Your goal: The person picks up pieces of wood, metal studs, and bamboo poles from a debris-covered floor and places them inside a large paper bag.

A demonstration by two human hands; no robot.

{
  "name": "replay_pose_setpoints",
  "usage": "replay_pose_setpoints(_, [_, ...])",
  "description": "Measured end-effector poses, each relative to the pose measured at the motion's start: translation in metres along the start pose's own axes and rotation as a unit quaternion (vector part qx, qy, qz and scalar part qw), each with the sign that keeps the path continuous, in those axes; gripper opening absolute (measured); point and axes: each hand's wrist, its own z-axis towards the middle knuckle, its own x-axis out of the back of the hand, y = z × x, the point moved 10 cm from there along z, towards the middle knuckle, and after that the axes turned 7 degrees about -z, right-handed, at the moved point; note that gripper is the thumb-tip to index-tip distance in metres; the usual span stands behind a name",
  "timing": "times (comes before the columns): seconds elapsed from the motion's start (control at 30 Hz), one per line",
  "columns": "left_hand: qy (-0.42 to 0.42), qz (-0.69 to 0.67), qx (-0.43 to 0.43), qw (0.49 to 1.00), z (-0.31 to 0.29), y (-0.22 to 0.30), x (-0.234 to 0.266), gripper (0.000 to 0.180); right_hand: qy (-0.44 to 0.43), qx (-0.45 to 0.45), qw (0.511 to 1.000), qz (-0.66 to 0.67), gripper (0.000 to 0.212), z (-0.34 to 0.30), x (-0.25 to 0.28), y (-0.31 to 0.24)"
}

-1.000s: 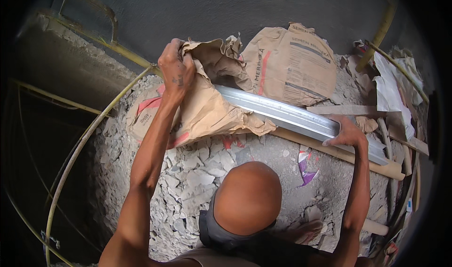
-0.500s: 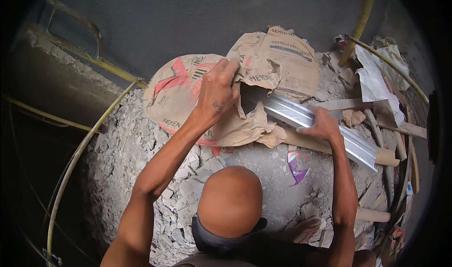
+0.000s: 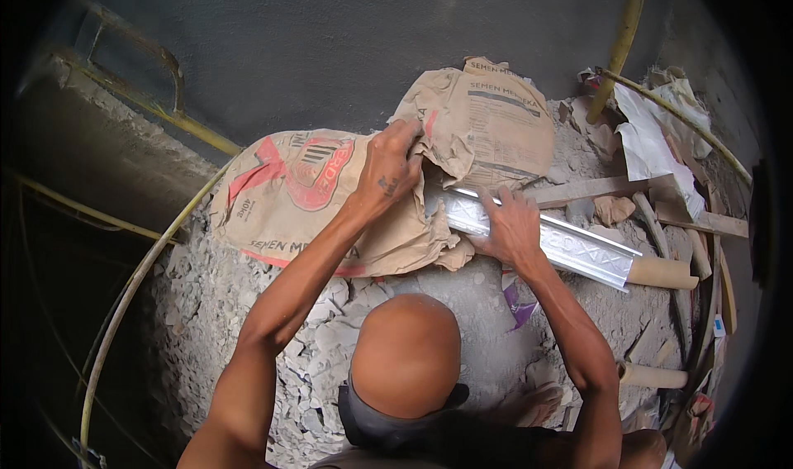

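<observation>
A brown paper cement sack (image 3: pixel 277 221) with red and black print lies over the rubble, torn at its right end. My left hand (image 3: pixel 390 165) is closed on the upper edge of the tear. Shiny metal channel (image 3: pixel 582 250) slants out of the opening toward the lower right; its inner end is hidden in the sack. Close beside the opening, my right hand (image 3: pixel 515 228) grips the channel, fingers over its top face. A second printed paper piece (image 3: pixel 512 126) stands behind, near my left hand. Along the channel's far end shows a brown cardboard tube (image 3: pixel 667 273).
Broken rubble (image 3: pixel 215 304) spreads under the sack. A dark wall (image 3: pixel 330 47) rises behind. Yellow poles (image 3: pixel 619 47) stand at right and a bent one (image 3: pixel 136 266) at left. Wood strips (image 3: pixel 591 190), white sheeting (image 3: pixel 648 138) and another tube (image 3: pixel 652 376) lie at right.
My right hand has moved left along with the channel, which reaches further into the sack. The sack's left part has spread leftward. My left hand keeps its hold on the edge.
</observation>
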Motion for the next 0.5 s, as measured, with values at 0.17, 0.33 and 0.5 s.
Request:
replay_pose_setpoints(0.17, [-0.105, -0.014, 0.007, 0.994, -0.035, 0.055, -0.038, 0.028, -0.093, -0.064, 0.993, 0.038, 0.076, 0.016, -0.048, 0.016])
replay_pose_setpoints(0.33, [-0.005, -0.002, 0.056, 0.998, -0.045, -0.011, 0.015, 0.024, 0.011, -0.042, 0.995, 0.087, 0.072, 0.016, -0.05, -0.019])
replay_pose_setpoints(0.5, [-0.068, -0.104, -0.04, 0.991, -0.051, 0.053, -0.041, 0.02, -0.008, -0.035, 0.992, 0.118, 0.052, 0.029, -0.073, 0.004])
